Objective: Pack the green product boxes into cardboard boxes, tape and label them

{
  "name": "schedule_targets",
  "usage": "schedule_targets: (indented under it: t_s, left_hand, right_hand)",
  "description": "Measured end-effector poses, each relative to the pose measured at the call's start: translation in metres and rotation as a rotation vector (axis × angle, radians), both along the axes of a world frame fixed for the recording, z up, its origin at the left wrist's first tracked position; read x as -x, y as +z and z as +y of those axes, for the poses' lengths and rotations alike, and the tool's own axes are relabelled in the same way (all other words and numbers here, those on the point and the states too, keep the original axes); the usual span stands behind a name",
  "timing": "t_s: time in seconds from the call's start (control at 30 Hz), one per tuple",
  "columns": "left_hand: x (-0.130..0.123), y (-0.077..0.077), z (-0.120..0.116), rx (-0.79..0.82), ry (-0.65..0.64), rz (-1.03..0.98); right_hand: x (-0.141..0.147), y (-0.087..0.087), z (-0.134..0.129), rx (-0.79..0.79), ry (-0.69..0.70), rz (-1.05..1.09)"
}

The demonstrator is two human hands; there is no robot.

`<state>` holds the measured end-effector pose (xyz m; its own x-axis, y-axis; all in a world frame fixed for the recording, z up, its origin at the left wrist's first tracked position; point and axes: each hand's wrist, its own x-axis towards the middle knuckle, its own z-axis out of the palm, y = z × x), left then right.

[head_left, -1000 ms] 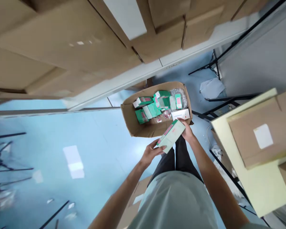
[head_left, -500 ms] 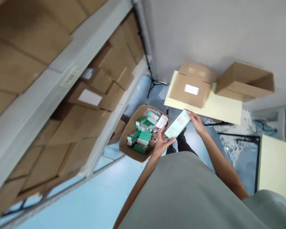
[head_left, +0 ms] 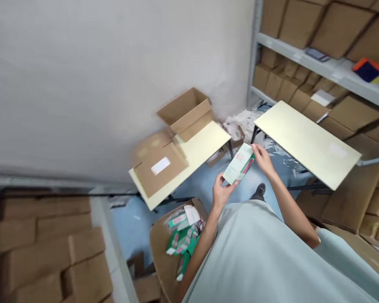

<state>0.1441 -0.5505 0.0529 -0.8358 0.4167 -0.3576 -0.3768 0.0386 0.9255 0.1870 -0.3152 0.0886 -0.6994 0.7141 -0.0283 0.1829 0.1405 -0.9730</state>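
Spanning left hand to right hand, box

Legible text: none; all print too small or blurred.
1. Held box: red print on the pale face, toward the far end; pink panel on the green side. Characters illegible on both.
2. Carton, on left table: one white label, rectangular, on upper face. Wording not discernible.
3. Green boxes, in bin, near left: pink panels. Lettering blurred.
4. Right shelf, tier below: white patch among cartons, label or loose sheet, cannot tell which. Nothing readable.
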Motion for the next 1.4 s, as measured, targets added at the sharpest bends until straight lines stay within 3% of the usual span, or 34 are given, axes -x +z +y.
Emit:
schedule_targets:
  t_s: [0.13,0.27,0.43,0.63,0.77,0.9,1.07,1.2,1.4]
  left_hand:
    - [0.013,0.015,0.109,-0.068,-0.181,-0.059]
    - [0.009,0.027,0.209,-0.193,-0.349,-0.283]
    - [-0.007,0.03,0.3,-0.253,-0.435,-0.477]
    - [0.009,0.015,0.359,-0.273,-0.44,-0.606]
    - [0.048,0.001,0.392,-0.277,-0.49,-0.67]
    - [0.101,-0.005,0.431,-0.247,-0.639,-0.712]
    - [0.173,0.005,0.484,-0.214,-0.87,-0.715]
    - [0.224,0.02,0.521,-0.227,-1.0,-0.518]
    - [0.268,0.026,0.562,-0.178,-1.112,-0.345]
  right_hand:
    - [-0.035,0.016,0.106,-0.012,-0.137,0.056]
    - [-0.072,0.023,0.202,0.069,-0.212,0.155]
    - [-0.102,0.02,0.278,0.209,-0.25,0.208]
    - [-0.094,0.014,0.329,0.185,-0.275,0.164]
    - [-0.067,0.015,0.358,0.132,-0.309,0.176]
    - [-0.025,0.022,0.382,0.123,-0.39,0.182]
    - [0.036,0.033,0.406,0.148,-0.498,0.199]
    - [0.075,0.039,0.424,0.066,-0.657,0.157]
    - [0.115,0.046,0.44,-0.019,-0.756,0.147]
